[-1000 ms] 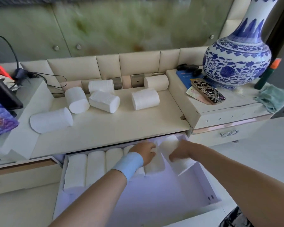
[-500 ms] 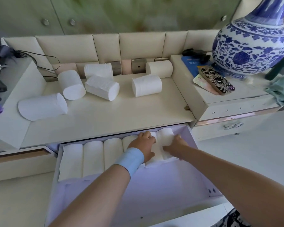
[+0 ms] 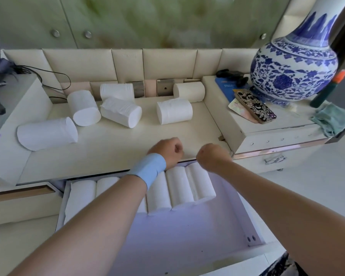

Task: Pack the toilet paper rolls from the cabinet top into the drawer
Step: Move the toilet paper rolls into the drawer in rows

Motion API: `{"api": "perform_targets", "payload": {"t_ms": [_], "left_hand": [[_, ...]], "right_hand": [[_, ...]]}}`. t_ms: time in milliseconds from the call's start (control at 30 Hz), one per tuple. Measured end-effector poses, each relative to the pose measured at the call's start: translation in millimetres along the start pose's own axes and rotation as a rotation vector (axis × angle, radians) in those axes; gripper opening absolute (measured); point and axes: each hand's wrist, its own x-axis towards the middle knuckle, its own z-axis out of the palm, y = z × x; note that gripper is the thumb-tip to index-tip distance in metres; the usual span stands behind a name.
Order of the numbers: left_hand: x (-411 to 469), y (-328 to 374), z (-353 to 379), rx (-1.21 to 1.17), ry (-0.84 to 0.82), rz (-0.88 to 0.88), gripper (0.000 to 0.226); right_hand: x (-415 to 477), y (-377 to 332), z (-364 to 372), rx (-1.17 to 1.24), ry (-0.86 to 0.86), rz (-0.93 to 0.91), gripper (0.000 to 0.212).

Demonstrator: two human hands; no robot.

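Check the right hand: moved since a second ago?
Yes. The right hand has risen out of the open white drawer, off the packed rolls, to the cream cabinet top's front edge, empty.

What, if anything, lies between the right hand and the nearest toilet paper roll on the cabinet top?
Nothing visible: only bare cabinet top separates the right hand from the nearest roll. The other rolls lie further left or behind it.

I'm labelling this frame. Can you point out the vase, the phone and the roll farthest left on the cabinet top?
vase (image 3: 295, 76), head view, on its patterned belly.
phone (image 3: 255, 106), head view, middle of its patterned case.
leftmost roll (image 3: 46, 133), head view, on its curved side.
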Motion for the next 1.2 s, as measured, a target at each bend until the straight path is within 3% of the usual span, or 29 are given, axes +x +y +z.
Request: {"api": "perform_targets", "payload": {"t_ms": [167,267,367,533,600,700,767,833,1000,1133,1200], "left_hand": [[41,-5,-39,-0.161,0.242,-0.069,0.011],[67,-14,-46,-0.309,0.322,-0.174,0.028],[89,-21,-41,-0.434,0.252,-0.28,0.052],[109,-31,-38,-0.742,0.087,-0.336,0.058],[113,-33,-37,-0.794,0.074,-0.333,0.061],[112,-36,-35,-0.8,0.083,-0.32,0.045],[110,-39,-32,-0.824,0.061,-0.346,0.051],[101,-36,-29,-0.851,0.009,-0.364,0.053],[68,-24,-25,-0.785,0.007,-0.386,0.086],[39,-24,-28,-0.907,0.008,-0.432,0.063],[27,-23,-29,-0.956,-0.014,-0.425,0.069]], "right_hand": [[43,-24,-31,0.501,0.122,-0.015,0.02],[72,-37,-35,0.697,0.131,0.025,0.048],[97,-50,-30,0.877,0.124,0.066,0.07],[122,-58,-18,0.943,0.014,0.053,0.089],[128,-58,-18,0.994,0.017,0.063,0.088],[128,-56,-20,0.994,0.045,0.203,0.076],[120,-55,-21,0.948,0.037,0.295,0.068],[114,-50,-18,0.932,0.017,0.319,0.073],[84,-47,-19,1.104,-0.063,0.251,0.059],[56,-37,-26,1.158,-0.124,0.185,0.038],[42,-32,-33,1.182,-0.139,0.151,0.043]]}}
